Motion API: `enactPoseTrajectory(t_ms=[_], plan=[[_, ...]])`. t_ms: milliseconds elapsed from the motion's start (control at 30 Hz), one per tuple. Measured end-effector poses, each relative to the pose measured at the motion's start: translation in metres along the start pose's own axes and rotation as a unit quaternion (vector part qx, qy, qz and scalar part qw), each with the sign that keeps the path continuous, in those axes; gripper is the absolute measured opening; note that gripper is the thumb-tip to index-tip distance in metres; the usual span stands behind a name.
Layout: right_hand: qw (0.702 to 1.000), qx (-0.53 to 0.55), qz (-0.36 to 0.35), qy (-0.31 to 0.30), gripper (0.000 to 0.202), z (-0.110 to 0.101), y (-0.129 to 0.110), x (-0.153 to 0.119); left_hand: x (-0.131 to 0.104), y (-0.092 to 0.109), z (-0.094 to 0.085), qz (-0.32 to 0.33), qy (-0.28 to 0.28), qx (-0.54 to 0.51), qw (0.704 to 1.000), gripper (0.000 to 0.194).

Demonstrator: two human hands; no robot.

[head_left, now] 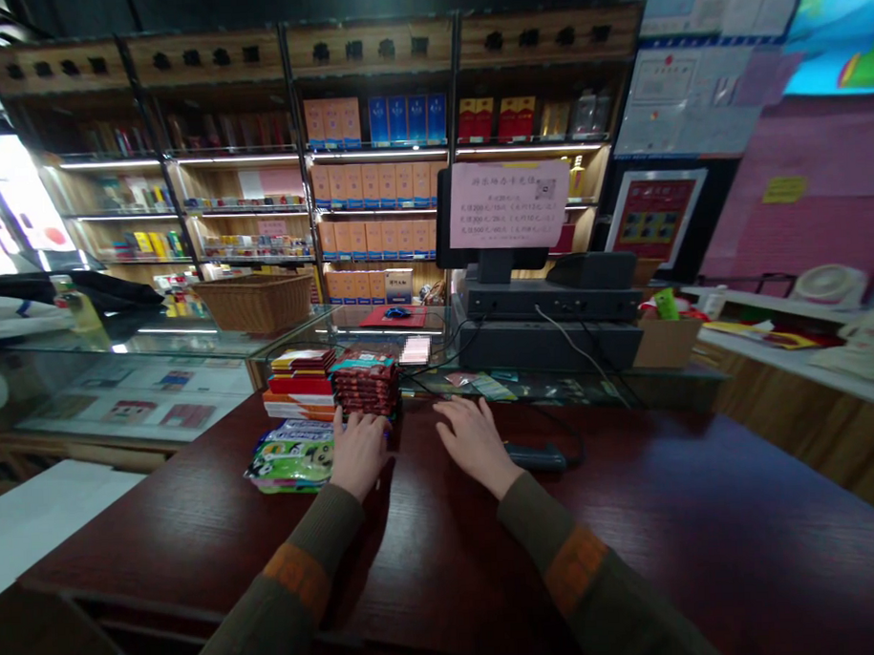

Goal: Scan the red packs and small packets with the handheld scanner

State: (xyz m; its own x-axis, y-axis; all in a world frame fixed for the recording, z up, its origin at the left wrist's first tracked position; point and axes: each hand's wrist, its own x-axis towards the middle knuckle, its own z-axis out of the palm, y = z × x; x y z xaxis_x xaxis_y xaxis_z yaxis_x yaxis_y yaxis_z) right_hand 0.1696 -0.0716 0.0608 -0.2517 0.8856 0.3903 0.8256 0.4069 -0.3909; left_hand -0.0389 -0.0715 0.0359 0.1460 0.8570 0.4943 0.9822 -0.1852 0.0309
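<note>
My left hand (pixel 360 454) reaches forward at the near side of a stack of dark red packets (pixel 365 383). Its fingers are spread at the stack's foot; whether they touch it I cannot tell. Left of that hand lies a pile of green and blue snack bags (pixel 296 458) with a panda picture. Behind the bags stands a stack of red, orange and white flat packs (pixel 301 390). My right hand (pixel 476 444) is open over the dark wooden counter (pixel 445 556), fingers stretched out, holding nothing. Right beside its wrist lies a black handheld scanner (pixel 538 457), partly covered.
A monitor with a paper notice (pixel 508 206) stands on a black cash drawer (pixel 545 343) at the back. A wicker basket (pixel 256 300) sits on the glass display case (pixel 145 385) to the left. A cardboard box (pixel 667 339) stands at right; cables trail behind the stacks.
</note>
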Motion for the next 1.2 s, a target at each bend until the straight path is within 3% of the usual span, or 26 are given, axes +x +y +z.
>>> enactPoseTrajectory(t_ms=[133, 300, 533, 667, 833, 933, 1200], plan=[[0.999, -0.008, 0.034, 0.016, 0.037, -0.014, 0.04, -0.01, 0.003, 0.009, 0.0, 0.009, 0.001, -0.015, 1.0, 0.03], [0.995, -0.011, 0.053, 0.085, 0.038, -0.022, 0.098, -0.028, 0.012, 0.018, -0.002, 0.023, 0.014, -0.037, 0.999, 0.03], [0.977, -0.012, 0.055, 0.206, 0.041, -0.032, 0.162, -0.048, 0.042, 0.027, -0.013, 0.068, 0.112, -0.051, 0.99, 0.026], [0.97, -0.006, 0.063, 0.233, 0.043, -0.033, 0.174, -0.052, 0.052, 0.039, -0.022, 0.062, 0.182, -0.063, 0.979, 0.055], [0.966, -0.019, 0.059, 0.253, 0.042, -0.034, 0.175, -0.05, 0.054, 0.048, -0.03, 0.043, 0.303, -0.105, 0.946, 0.011], [0.966, -0.029, 0.056, 0.253, 0.041, -0.036, 0.174, -0.05, 0.055, 0.049, -0.035, 0.032, 0.351, -0.116, 0.929, 0.011], [0.969, -0.048, 0.047, 0.237, 0.04, -0.036, 0.171, -0.051, 0.057, 0.051, -0.036, 0.048, 0.38, -0.131, 0.915, 0.012]])
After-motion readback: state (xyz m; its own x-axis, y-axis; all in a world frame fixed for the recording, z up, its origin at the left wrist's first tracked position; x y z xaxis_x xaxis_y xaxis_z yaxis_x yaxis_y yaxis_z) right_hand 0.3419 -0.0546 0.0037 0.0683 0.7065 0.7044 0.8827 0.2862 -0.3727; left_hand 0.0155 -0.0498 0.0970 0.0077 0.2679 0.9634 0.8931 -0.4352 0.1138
